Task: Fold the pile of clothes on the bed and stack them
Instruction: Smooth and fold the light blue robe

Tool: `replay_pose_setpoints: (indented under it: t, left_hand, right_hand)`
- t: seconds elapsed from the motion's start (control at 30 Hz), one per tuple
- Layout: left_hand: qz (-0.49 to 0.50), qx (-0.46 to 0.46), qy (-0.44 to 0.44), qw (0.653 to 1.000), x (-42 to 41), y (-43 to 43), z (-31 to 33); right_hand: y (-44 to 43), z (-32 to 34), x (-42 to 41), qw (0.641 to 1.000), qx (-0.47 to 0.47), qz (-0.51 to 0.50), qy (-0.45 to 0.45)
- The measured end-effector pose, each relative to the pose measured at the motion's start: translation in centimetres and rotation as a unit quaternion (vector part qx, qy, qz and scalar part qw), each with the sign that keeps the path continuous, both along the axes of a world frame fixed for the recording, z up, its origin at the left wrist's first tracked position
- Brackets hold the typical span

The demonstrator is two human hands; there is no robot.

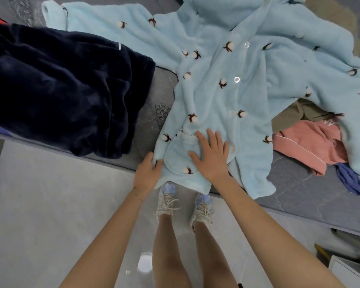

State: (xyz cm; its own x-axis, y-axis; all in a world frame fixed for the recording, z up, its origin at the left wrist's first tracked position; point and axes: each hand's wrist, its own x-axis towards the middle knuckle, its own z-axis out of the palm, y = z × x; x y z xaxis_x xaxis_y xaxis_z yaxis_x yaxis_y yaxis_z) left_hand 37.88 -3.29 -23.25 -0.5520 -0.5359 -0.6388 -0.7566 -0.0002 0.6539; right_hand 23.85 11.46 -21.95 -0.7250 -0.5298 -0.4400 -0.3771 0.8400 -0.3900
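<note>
A light blue fleece pyjama top (222,65) with small cotton-flower prints and clear buttons lies spread front-up across the grey bed (160,94). Its hem hangs slightly over the bed's near edge. My left hand (148,173) grips the hem's lower left corner beside the patch pocket. My right hand (211,153) lies flat with fingers spread on the pocket and the front panel. A folded dark navy fleece garment (60,86) sits on the bed to the left. Under the blue top at the right lie a pink garment (306,142), an olive one (299,113) and a purple-blue one (349,179).
The bed's near edge runs diagonally from left to lower right. Below it is a pale glossy tiled floor (50,215) where my feet in light sneakers (183,202) stand. A white box or furniture corner (349,271) shows at the bottom right. Red fabric peeks out at the far left.
</note>
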Motion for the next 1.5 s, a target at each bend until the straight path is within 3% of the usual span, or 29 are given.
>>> replay_pose_setpoints:
  t: [0.2,0.4,0.53,0.6,0.83,1.03,1.17,1.27,1.33,1.43,1.5]
  left_hand:
    - [0.055,-0.015,0.067,0.996,1.2,-0.8,0.3]
    - [-0.071,-0.128,0.004,0.989,0.5,0.5,-1.0]
    - [-0.146,-0.299,0.016,0.943,-1.2,1.8,-0.7]
    - [-0.192,-0.323,0.041,0.926,-2.2,2.6,-0.1]
    - [-0.328,-0.288,0.093,0.895,-6.7,6.6,0.7]
    - [-0.351,-0.301,0.084,0.883,-9.9,10.5,0.2]
    - [-0.348,-0.292,0.112,0.884,-12.2,13.1,0.2]
    - [-0.317,-0.288,0.139,0.893,-14.1,15.0,1.0]
    - [-0.258,-0.262,0.133,0.921,-15.4,16.0,1.5]
    - [-0.115,-0.133,0.138,0.975,-17.3,16.5,3.3]
    - [-0.052,-0.02,0.142,0.988,-18.2,16.3,4.3]
  right_hand:
    - [-0.6,0.4,0.4,0.995,-0.075,-0.055,0.038]
    - [0.2,0.5,0.7,0.992,-0.098,-0.067,0.041]
    - [1.7,0.6,0.9,0.984,-0.119,-0.101,0.08]
    - [2.7,0.9,0.8,0.98,-0.126,-0.116,0.1]
    - [7.4,1.3,-1.7,0.971,-0.104,-0.201,0.08]
    - [10.9,1.2,-3.8,0.965,-0.104,-0.229,0.08]
    - [12.5,0.7,-5.6,0.942,-0.113,-0.317,0.015]
    - [13.3,1.3,-6.3,0.888,-0.192,-0.404,-0.108]
    - [13.4,2.3,-6.5,0.86,-0.268,-0.409,-0.147]
    - [13.7,3.4,-7.1,0.852,-0.334,-0.332,-0.227]
    - [14.0,3.7,-7.5,0.83,-0.343,-0.312,-0.309]
